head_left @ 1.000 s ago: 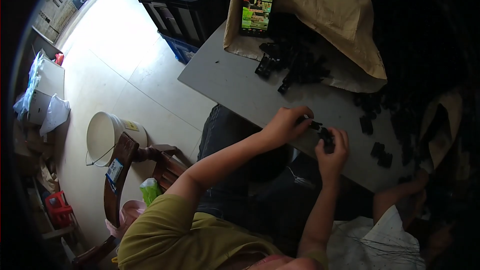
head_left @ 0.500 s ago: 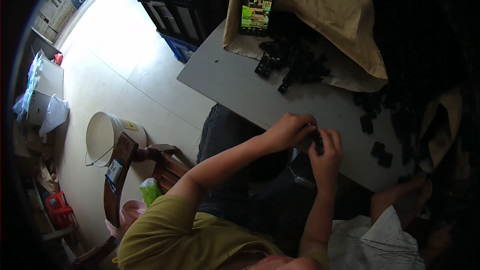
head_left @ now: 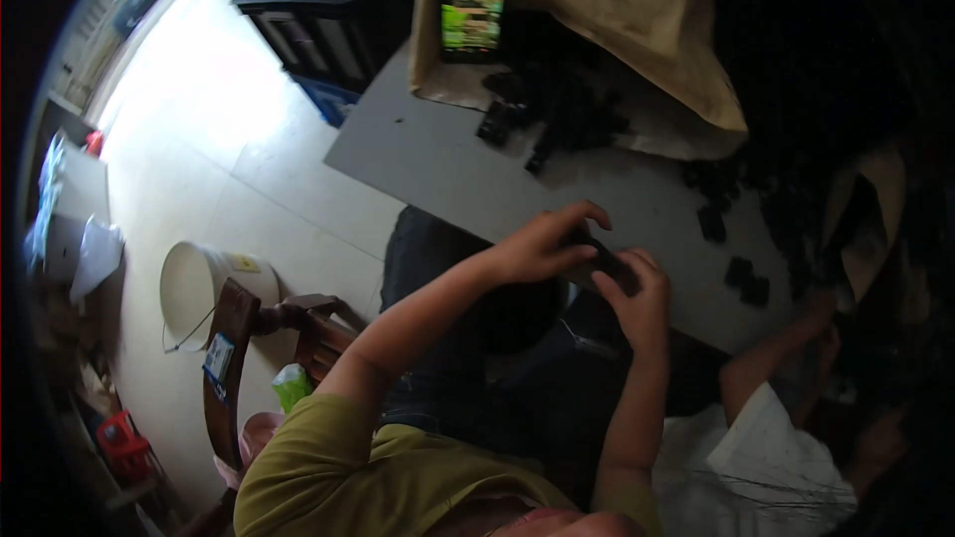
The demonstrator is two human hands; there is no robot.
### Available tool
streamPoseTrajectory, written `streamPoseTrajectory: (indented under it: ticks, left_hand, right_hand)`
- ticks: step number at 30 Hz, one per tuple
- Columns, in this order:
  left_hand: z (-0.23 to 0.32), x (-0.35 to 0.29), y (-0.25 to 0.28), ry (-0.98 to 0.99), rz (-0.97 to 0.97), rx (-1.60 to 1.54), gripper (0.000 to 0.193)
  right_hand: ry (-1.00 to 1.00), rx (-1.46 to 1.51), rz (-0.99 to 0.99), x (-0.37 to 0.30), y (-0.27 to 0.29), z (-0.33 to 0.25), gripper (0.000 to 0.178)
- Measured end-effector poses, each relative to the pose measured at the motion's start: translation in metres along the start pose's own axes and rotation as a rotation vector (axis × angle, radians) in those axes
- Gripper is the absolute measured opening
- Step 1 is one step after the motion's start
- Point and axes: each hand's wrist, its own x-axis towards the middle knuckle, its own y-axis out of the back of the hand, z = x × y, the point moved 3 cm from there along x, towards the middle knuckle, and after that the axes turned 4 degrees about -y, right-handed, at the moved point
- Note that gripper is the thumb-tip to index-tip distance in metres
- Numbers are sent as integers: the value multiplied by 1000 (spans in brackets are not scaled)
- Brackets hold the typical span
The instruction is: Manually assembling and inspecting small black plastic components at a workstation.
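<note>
Spread away from its thumb since the previous frame, the index finger of your left hand [head_left: 542,247] crooks beside the black part [head_left: 611,265], which lies between your hands near the grey table's [head_left: 657,209] edge, pinched by your right hand [head_left: 642,300], though blur hides whether your left grips it.

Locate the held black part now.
In the head view, the black part is right of centre, between the left hand and right hand, near the edge of the grey table.

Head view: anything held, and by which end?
A black part: right hand grips its right end; left hand is at its left end, grip unclear.
</note>
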Motion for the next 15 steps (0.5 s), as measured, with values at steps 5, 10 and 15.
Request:
streamPoseTrajectory:
  ticks: [5,10,15]
  left_hand:
    - [2,-2,1,23,-90,-39,23]
    - [10,-11,9,36,104,216,10]
    - [7,-15,47,2,445,370,7]
  right_hand:
    - [-115,339,-89,-3,-14,18,16]
    - [26,-49,170,10,26,28,22]
    - [-50,-707,501,34,81,86,34]
